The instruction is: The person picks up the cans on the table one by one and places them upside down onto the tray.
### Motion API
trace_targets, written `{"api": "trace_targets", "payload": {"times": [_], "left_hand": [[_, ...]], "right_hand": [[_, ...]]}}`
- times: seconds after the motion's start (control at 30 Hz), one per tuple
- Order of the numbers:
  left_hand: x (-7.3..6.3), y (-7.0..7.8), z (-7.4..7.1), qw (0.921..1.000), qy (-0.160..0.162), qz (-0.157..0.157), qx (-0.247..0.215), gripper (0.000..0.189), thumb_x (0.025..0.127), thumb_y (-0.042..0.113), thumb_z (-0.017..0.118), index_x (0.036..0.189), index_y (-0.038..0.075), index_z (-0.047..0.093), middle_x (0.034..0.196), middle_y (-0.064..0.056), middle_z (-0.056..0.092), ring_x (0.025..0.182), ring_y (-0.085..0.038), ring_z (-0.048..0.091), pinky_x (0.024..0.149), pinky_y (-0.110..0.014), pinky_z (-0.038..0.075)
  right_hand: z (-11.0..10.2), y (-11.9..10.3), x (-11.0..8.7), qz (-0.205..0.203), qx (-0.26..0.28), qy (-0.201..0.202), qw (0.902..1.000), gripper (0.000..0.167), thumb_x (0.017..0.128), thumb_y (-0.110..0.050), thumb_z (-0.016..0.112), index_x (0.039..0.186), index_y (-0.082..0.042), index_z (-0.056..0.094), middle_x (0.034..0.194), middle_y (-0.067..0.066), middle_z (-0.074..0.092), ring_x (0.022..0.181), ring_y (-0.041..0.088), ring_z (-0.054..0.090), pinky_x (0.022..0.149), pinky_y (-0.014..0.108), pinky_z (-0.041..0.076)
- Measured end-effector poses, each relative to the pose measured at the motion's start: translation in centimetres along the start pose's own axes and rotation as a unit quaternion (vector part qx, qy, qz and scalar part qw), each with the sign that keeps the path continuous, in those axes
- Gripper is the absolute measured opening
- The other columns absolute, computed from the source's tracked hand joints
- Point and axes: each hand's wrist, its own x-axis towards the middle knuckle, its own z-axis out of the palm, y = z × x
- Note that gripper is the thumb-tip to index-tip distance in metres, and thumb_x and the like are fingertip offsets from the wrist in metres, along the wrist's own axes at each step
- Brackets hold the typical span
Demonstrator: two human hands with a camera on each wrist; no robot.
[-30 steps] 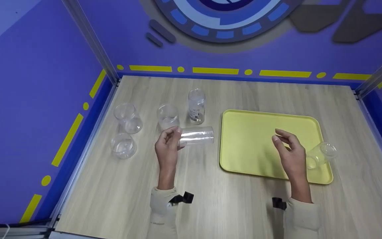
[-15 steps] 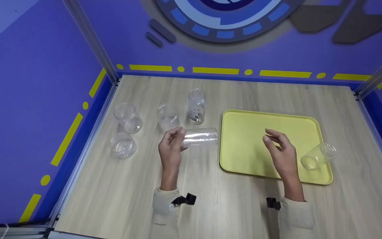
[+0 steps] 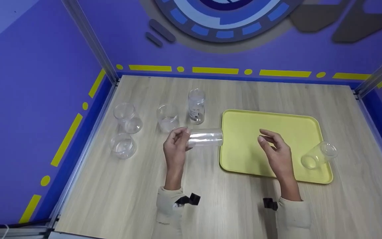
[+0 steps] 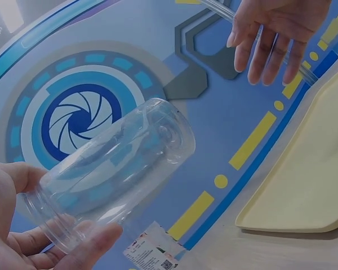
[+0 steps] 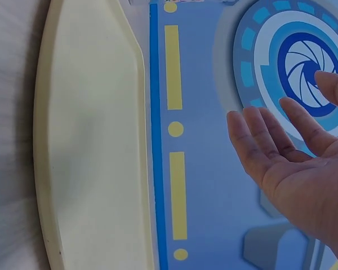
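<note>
My left hand (image 3: 176, 149) grips a clear plastic jar (image 3: 206, 137) by its mouth end, thumb on one side and fingers on the other. The jar lies sideways in the air, its base pointing right toward the left rim of the yellow tray (image 3: 244, 162). In the left wrist view the same jar (image 4: 118, 169) looks see-through, with a ringed neck between thumb and fingers. Over the tray hovers my right hand (image 3: 278, 156), its fingers loosely bent and nothing in them. The right wrist view shows that hand (image 5: 298, 152) with fingers spread, palm upward.
Another clear container (image 3: 318, 156) lies across the tray's right edge. On the table's left stand several clear containers, among them a short one (image 3: 123, 147) and a wider one (image 3: 167, 116). A tall labelled one (image 3: 196, 106) is behind the held jar. Purple walls enclose the table.
My left hand has carried the jar rightward to the tray's left edge. My right hand has moved left over the tray, away from the container at its right edge.
</note>
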Motion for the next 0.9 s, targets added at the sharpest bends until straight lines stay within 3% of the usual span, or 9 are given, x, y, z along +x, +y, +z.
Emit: {"api": "trace_targets", "payload": {"times": [0.43, 0.67, 0.9], "left_hand": [[-0.4, -0.2, 0.9, 0.9998, -0.018, -0.002, 0.010, 0.030, 0.101, 0.024, 0.073, 0.119, 0.001, 0.072, 0.103, -0.011, 0.068, 0.091, -0.023, 0.069, 0.069, -0.031, 0.062], [-0.6, -0.1, 1.6, 0.9996, -0.025, -0.006, 0.007, 0.027, 0.100, 0.022, 0.073, 0.118, 0.001, 0.073, 0.103, -0.011, 0.069, 0.095, -0.035, 0.071, 0.067, -0.030, 0.061], [-0.8, 0.0, 2.0, 0.9992, -0.038, -0.006, 0.008, 0.030, 0.101, 0.024, 0.072, 0.120, 0.000, 0.072, 0.104, -0.013, 0.070, 0.093, -0.024, 0.072, 0.069, -0.032, 0.062]], "right_hand": [[1.1, -0.1, -0.2, -0.014, 0.056, -0.012, 0.9983, 0.039, 0.106, -0.013, 0.068, 0.142, 0.000, 0.062, 0.142, 0.012, 0.062, 0.124, 0.018, 0.061, 0.101, 0.026, 0.047], [1.9, 0.0, -0.2, -0.028, 0.070, -0.029, 0.9967, 0.039, 0.106, -0.009, 0.066, 0.143, 0.002, 0.060, 0.143, 0.016, 0.061, 0.125, 0.021, 0.062, 0.102, 0.026, 0.051], [2.4, -0.1, -0.3, -0.036, 0.081, -0.040, 0.9953, 0.039, 0.107, -0.007, 0.064, 0.144, 0.004, 0.059, 0.144, 0.019, 0.059, 0.126, 0.019, 0.061, 0.104, 0.027, 0.051]]}}
